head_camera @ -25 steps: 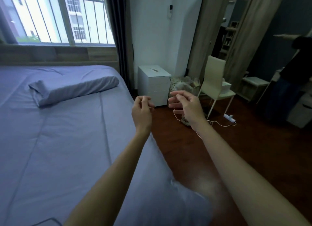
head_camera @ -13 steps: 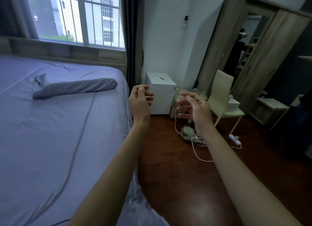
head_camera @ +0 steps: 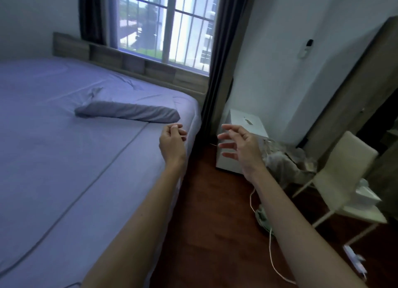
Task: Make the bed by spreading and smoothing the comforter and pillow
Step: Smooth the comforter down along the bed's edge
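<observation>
A lavender comforter (head_camera: pixel 64 169) lies flat over the bed and fills the left half of the view. A flat pillow (head_camera: pixel 129 113) in the same fabric rests near the headboard, close to the bed's right edge. My left hand (head_camera: pixel 172 143) hovers over the right edge of the bed, just below the pillow's right end, fingers loosely curled and holding nothing. My right hand (head_camera: pixel 239 145) is raised over the floor beside the bed, fingers spread, empty.
A wooden headboard (head_camera: pixel 133 61) runs under the barred window. A white nightstand (head_camera: pixel 243 132) stands past the bed's corner, with crumpled bags (head_camera: pixel 286 160) and a cream chair (head_camera: pixel 344 178) to its right. A white cable (head_camera: pixel 269 240) and a power strip (head_camera: pixel 355 259) lie on the dark wood floor.
The view has swung left and moved closer to the head of the bed. Both hands stay raised and empty; my left hand now sits over the bed's edge near the pillow.
</observation>
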Demonstrator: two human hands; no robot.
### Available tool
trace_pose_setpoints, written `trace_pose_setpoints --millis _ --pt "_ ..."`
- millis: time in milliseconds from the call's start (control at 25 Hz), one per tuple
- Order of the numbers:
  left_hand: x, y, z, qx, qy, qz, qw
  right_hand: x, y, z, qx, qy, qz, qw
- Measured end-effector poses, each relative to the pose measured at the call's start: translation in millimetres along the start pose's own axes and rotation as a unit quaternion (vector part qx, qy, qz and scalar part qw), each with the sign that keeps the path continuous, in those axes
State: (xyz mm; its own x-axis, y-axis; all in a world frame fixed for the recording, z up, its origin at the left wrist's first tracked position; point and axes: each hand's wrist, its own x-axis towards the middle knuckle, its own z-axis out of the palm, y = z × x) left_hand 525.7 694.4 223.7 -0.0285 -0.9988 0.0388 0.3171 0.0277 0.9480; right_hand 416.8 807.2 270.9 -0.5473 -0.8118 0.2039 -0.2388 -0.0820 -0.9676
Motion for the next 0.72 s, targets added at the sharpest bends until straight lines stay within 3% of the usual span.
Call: trace_pose_setpoints --millis 280,400,720 --pt "50 -22 51 0.090 0.008 0.046 0.995 113 36 -13 0.055 -0.074 0.002 0.996" --pt "82 -46 65 0.143 0.052 0.036 0.988 164 55 -10 0.079 -0.115 0.004 0.990" --pt "160 -77 143 0.150 0.187 0.064 0.969 309 83 -22 0.080 -0.241 -0.035 0.967"
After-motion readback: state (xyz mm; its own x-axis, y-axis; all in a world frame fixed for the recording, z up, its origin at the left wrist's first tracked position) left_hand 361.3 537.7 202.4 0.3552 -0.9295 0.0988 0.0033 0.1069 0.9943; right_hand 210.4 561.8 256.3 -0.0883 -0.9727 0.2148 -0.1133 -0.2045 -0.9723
